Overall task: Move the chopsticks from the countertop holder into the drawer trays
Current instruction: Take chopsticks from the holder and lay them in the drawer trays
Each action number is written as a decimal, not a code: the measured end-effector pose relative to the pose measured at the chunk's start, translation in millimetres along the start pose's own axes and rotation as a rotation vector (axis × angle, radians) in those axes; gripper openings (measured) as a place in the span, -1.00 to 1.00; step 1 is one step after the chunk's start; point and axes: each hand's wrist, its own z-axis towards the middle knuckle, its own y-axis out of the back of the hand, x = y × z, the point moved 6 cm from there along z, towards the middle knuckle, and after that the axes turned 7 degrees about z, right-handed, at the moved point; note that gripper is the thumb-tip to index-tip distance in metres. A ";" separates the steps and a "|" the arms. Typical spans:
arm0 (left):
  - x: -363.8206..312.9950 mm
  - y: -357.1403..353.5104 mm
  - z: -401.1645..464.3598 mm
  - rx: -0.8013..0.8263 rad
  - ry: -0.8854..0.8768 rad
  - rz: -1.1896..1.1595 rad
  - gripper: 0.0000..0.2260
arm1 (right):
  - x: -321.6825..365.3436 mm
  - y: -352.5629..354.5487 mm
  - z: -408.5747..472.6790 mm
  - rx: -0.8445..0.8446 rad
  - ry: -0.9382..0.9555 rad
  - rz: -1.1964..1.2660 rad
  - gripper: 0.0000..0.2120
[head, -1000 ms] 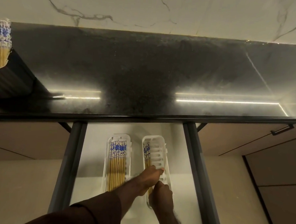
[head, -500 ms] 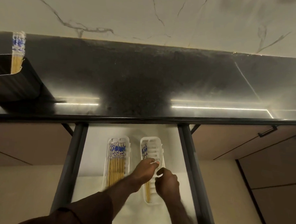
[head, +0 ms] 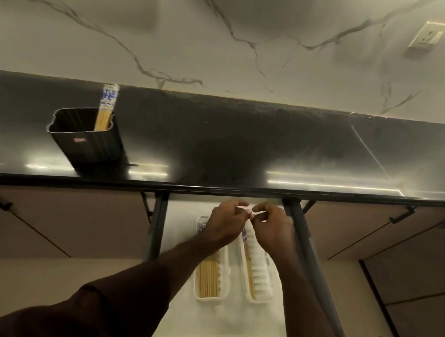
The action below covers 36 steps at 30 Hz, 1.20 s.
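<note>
Chopsticks [head: 208, 278] fill the left tray [head: 210, 298] in the open drawer [head: 234, 321]; the right tray [head: 260, 294] holds only a few. More stand in the black holder [head: 89, 140] on the tabletop [head: 243, 143]. My left hand [head: 223, 225] and right hand [head: 272, 227] hover above the trays, fingers curled, fingertips meeting; whether they pinch anything, I cannot tell. I judge the task over half done.

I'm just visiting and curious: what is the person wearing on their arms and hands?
The left arm wears a dark brownish sleeve pushed up so the forearm is bare. The right arm shows no sleeve in view. Both the left hand and the right hand are bare: no gloves, and no rings or watch that can be seen.
</note>
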 end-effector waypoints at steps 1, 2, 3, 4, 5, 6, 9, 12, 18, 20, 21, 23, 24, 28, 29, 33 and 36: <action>-3.0 16.9 -5.8 -0.009 -0.026 -0.017 -0.74 | 19.0 -3.7 -5.2 -0.014 0.037 -0.005 -0.83; -4.1 33.8 -11.9 -0.013 -0.053 -0.042 -0.76 | 37.6 -8.0 -11.4 -0.027 0.072 -0.006 -0.85; -3.1 53.2 -18.5 -0.020 -0.079 -0.064 -0.77 | 56.9 -14.2 -18.2 -0.042 0.105 -0.001 -0.86; -0.7 73.2 -25.5 -0.032 -0.105 -0.076 -0.77 | 75.9 -21.0 -25.8 -0.055 0.134 0.008 -0.88; 2.4 91.3 -32.0 -0.047 -0.125 -0.086 -0.77 | 92.1 -27.6 -32.8 -0.064 0.158 0.013 -0.89; 7.9 114.2 -39.6 -0.061 -0.149 -0.093 -0.77 | 111.6 -37.6 -42.0 -0.071 0.184 0.018 -0.89; 23.9 187.7 -61.7 -0.138 -0.204 -0.074 -0.78 | 167.9 -70.7 -67.2 -0.068 0.245 0.018 -0.88; 36.7 263.2 -84.1 -0.230 -0.222 -0.066 -0.79 | 224.3 -103.7 -85.9 -0.042 0.308 -0.003 -0.90; 53.7 375.8 -106.6 -0.348 -0.260 -0.060 -0.80 | 313.5 -156.2 -108.9 -0.024 0.455 0.023 -0.91; 59.9 397.3 -105.4 -0.375 -0.261 -0.047 -0.80 | 328.2 -170.6 -107.9 -0.005 0.476 0.014 -0.89; 64.1 406.0 -103.2 -0.386 -0.258 -0.042 -0.81 | 333.8 -178.2 -105.3 0.002 0.488 0.012 -0.89; 71.7 417.6 -97.4 -0.398 -0.244 -0.025 -0.79 | 341.0 -190.9 -97.0 0.013 0.508 0.017 -0.87; 75.8 421.9 -93.2 -0.396 -0.234 -0.018 -0.78 | 343.2 -197.0 -91.8 0.016 0.509 0.018 -0.87; 89.3 433.9 -69.9 -0.362 -0.217 -0.018 -0.75 | 349.1 -221.4 -66.7 0.032 0.508 0.030 -0.85; 91.8 437.8 -61.7 -0.360 -0.217 -0.019 -0.75 | 350.9 -228.0 -58.7 0.037 0.508 0.034 -0.84; 97.9 450.6 -23.7 -0.335 -0.212 -0.033 -0.75 | 360.4 -249.7 -19.8 0.051 0.496 0.064 -0.81; 101.9 457.6 8.8 -0.310 -0.200 -0.047 -0.74 | 363.0 -264.3 11.6 0.065 0.463 0.079 -0.81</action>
